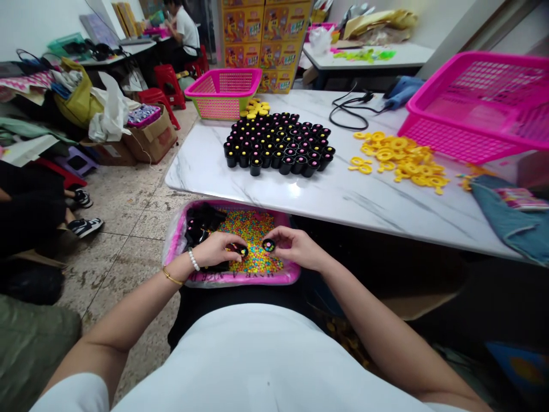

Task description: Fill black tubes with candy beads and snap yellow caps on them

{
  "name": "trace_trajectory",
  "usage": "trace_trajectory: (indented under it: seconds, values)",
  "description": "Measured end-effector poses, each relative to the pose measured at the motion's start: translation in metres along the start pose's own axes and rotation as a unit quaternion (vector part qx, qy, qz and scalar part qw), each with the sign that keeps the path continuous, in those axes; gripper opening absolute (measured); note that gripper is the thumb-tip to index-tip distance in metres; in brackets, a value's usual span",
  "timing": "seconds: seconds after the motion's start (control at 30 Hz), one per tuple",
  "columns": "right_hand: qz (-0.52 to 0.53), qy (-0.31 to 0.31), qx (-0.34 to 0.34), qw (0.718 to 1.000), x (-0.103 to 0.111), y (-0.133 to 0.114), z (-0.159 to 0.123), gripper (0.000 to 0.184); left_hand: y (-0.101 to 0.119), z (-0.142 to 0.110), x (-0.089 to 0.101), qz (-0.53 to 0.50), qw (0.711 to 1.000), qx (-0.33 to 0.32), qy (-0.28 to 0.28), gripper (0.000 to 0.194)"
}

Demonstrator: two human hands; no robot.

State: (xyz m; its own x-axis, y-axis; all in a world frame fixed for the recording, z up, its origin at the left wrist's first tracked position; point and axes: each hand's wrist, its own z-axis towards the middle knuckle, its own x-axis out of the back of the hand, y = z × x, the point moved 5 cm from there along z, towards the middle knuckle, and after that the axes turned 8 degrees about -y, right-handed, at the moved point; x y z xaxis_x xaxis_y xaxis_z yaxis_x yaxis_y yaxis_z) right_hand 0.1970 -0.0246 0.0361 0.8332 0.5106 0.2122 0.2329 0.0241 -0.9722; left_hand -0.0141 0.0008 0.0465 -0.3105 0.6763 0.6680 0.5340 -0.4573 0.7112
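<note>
My left hand (221, 248) is closed round a small black cup (243, 252) whose open top shows coloured beads. Between the fingers of my right hand (295, 247) is a second black cup (269, 245), with a pink piece and beads in its mouth. Both hands are over a pink tray (240, 280) lined with clear plastic. Small multicoloured beads (251, 226) fill much of it. More black cups (206, 220) lie tumbled at the tray's left side. On the table stand many black cups (278, 143) in rows, with pink or yellow pieces in their tops.
A white marbled table (326, 200) edges the tray's far side. Yellow plastic rings (403, 157) lie in a pile beside a large pink basket (472, 114). A smaller pink basket (223, 91) stands at the back left. A blue tool (401, 91) has a black cord. Another person sits at far left.
</note>
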Motion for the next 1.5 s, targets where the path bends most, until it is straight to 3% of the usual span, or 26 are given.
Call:
trace_trajectory:
  seconds: [0.13, 0.27, 0.33, 0.43, 0.53, 0.63, 0.73, 0.87, 1.0, 1.1, 1.17, 1.27, 1.33, 1.4, 1.5]
  values:
    - [0.11, -0.007, -0.001, 0.994, -0.009, -0.004, 0.0, 0.036, 0.003, -0.006, -0.003, -0.056, 0.998, -0.007, 0.025, 0.033]
    - [0.07, 0.027, 0.058, 0.995, 0.003, -0.044, -0.012, 0.03, 0.018, -0.013, 0.015, -0.118, 0.982, -0.027, 0.141, 0.031]
    - [0.012, 0.08, 0.094, 0.992, 0.022, -0.064, -0.019, 0.027, 0.024, -0.016, 0.033, -0.174, 0.958, -0.032, 0.224, 0.031]
    - [-0.076, 0.206, 0.104, 0.97, 0.069, -0.075, -0.028, 0.028, 0.027, -0.017, 0.066, -0.196, 0.924, -0.007, 0.328, 0.036]
    - [-0.172, 0.342, 0.021, 0.924, 0.125, -0.065, -0.033, 0.035, 0.022, -0.009, 0.1, -0.148, 0.905, 0.06, 0.394, 0.04]
    - [-0.225, 0.416, -0.074, 0.878, 0.167, -0.052, -0.03, 0.036, 0.013, 0.008, 0.125, -0.114, 0.89, 0.102, 0.43, 0.037]
    - [-0.238, 0.432, -0.08, 0.866, 0.183, -0.053, -0.015, 0.032, 0.009, 0.032, 0.139, -0.1, 0.886, 0.109, 0.44, 0.029]
    - [-0.227, 0.435, -0.071, 0.868, 0.184, -0.058, 0.005, 0.036, 0.015, 0.065, 0.144, -0.092, 0.886, 0.106, 0.441, 0.026]
    - [-0.21, 0.443, -0.064, 0.869, 0.169, -0.056, -0.002, 0.032, 0.02, 0.073, 0.134, -0.103, 0.897, 0.094, 0.419, 0.036]
    - [-0.2, 0.477, 0.002, 0.856, 0.135, -0.06, -0.027, 0.025, 0.017, 0.05, 0.11, -0.091, 0.914, 0.078, 0.388, 0.031]
    - [-0.207, 0.451, 0.057, 0.866, 0.101, -0.065, -0.038, 0.022, 0.011, 0.024, 0.09, -0.064, 0.926, 0.075, 0.364, 0.023]
    - [-0.262, 0.242, 0.105, 0.928, 0.039, -0.067, -0.025, 0.015, -0.006, -0.01, 0.065, -0.002, 0.947, 0.084, 0.31, 0.015]
    - [-0.302, 0.099, 0.098, 0.943, 0.003, -0.058, -0.004, 0.013, -0.022, -0.024, 0.055, 0.043, 0.955, 0.099, 0.277, 0.009]
    - [-0.35, 0.016, 0.062, 0.935, -0.021, -0.046, 0.024, 0.013, -0.039, -0.029, 0.05, 0.084, 0.957, 0.115, 0.251, 0.012]
    - [-0.421, -0.054, 0.032, 0.905, -0.051, -0.032, 0.072, 0.024, -0.054, -0.024, 0.048, 0.129, 0.96, 0.132, 0.21, 0.02]
